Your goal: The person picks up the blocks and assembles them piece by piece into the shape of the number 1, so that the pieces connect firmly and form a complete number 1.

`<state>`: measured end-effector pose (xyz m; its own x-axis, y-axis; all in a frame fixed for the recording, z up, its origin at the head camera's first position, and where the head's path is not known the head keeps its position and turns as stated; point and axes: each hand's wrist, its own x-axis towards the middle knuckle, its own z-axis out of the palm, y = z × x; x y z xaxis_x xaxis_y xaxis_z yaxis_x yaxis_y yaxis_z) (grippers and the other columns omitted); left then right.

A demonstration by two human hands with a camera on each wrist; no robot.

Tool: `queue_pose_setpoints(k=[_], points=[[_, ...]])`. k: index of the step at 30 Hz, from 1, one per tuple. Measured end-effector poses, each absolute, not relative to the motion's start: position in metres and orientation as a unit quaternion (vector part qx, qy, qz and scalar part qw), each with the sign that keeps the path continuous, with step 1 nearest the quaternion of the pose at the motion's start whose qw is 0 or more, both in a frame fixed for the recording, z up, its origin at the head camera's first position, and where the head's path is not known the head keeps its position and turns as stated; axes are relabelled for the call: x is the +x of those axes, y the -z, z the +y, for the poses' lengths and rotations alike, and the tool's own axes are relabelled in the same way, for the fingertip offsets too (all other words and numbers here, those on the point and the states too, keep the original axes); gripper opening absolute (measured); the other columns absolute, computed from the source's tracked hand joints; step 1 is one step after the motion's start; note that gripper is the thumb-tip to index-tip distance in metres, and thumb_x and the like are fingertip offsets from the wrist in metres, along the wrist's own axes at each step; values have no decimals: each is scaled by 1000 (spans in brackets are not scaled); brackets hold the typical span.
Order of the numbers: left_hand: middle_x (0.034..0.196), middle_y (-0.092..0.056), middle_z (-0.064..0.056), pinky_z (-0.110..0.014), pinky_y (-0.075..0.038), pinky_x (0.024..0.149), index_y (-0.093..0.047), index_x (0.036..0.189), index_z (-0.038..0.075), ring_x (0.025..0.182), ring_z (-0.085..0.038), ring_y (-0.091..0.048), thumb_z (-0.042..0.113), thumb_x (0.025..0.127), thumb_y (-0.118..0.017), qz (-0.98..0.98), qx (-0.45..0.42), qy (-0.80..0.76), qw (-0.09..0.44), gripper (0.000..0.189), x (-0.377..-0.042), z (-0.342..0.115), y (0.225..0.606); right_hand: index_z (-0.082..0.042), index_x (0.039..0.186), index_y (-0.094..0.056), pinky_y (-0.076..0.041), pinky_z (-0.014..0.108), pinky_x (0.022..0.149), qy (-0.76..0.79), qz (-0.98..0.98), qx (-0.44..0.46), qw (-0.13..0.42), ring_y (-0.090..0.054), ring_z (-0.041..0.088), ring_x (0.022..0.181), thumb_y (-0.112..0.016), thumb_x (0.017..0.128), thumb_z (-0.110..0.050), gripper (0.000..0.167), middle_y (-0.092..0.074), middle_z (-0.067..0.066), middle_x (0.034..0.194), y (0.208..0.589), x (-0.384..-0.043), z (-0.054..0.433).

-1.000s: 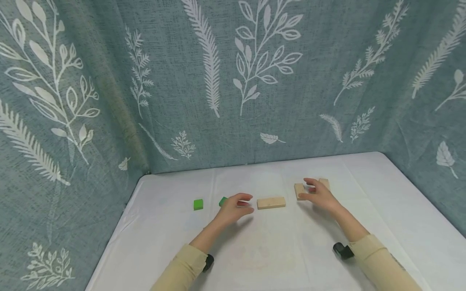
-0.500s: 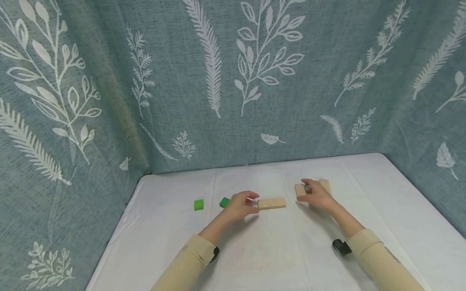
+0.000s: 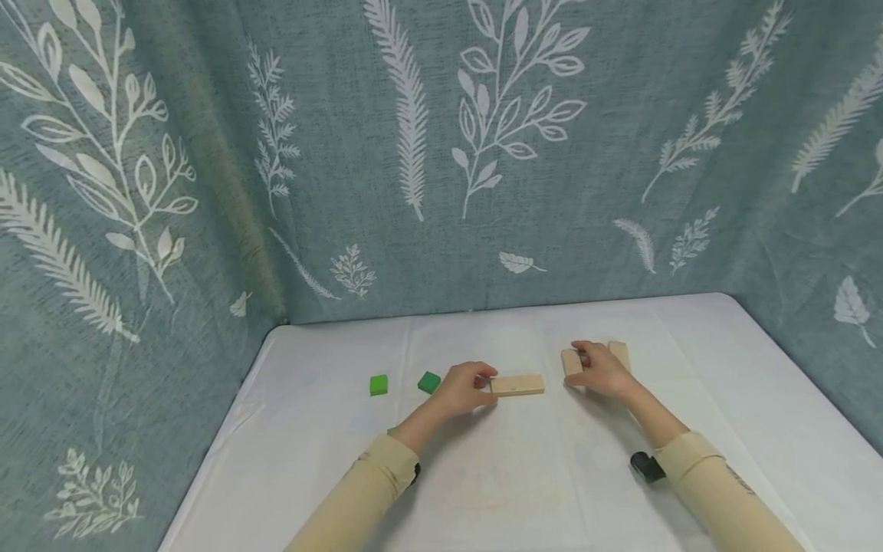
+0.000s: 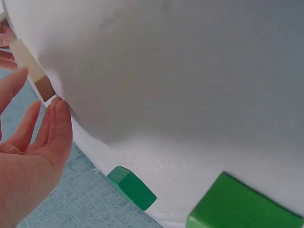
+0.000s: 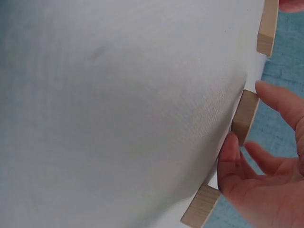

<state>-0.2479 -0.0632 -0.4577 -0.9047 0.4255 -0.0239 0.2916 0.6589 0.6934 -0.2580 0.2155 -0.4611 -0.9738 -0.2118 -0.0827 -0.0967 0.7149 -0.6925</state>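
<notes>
My left hand (image 3: 464, 389) is at the left end of a long plain wooden block (image 3: 520, 384), thumb and fingers spread on either side of that end. In the left wrist view its fingers (image 4: 61, 118) lie just short of the block's end. My right hand (image 3: 602, 372) pinches a shorter-looking wooden block (image 3: 572, 363) between thumb and fingertips. The right wrist view shows this block (image 5: 245, 114) low at the tabletop, a fingertip at each end. Another wooden block (image 3: 619, 353) lies just beyond the right hand, partly covered by it.
Left of the left hand lie a dark green block (image 3: 428, 382) and a bright green block (image 3: 379, 385). A sliver of another green piece (image 3: 390, 431) shows beside the left forearm. A leaf-patterned curtain (image 3: 441, 153) hangs behind the white-covered table (image 3: 497, 475).
My left hand has moved right, up to the end of the long block. The right hand's thumb and fingers have closed in on the shorter-looking block.
</notes>
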Motion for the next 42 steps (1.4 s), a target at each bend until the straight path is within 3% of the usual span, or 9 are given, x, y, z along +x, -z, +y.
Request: queue_pose_setpoints(k=[17, 42], points=[[98, -65, -6, -28, -47, 79, -68, 114, 2, 88, -16, -57, 8, 81, -78, 917, 194, -337, 86, 35, -251, -57, 460, 18, 136, -38, -45, 52, 91, 365, 922, -105, 71, -51, 46, 112, -74, 84, -12, 70, -47, 36, 125, 466, -260, 218], [89, -61, -3, -25, -44, 73, -69, 107, 2, 80, -13, -52, 9, 80, -79, 918, 197, -336, 72, 29, -251, -55, 466, 17, 137, -38, -45, 52, 92, 369, 922, -97, 71, -50, 46, 114, -73, 85, -14, 69, -45, 36, 127, 465, -257, 216]])
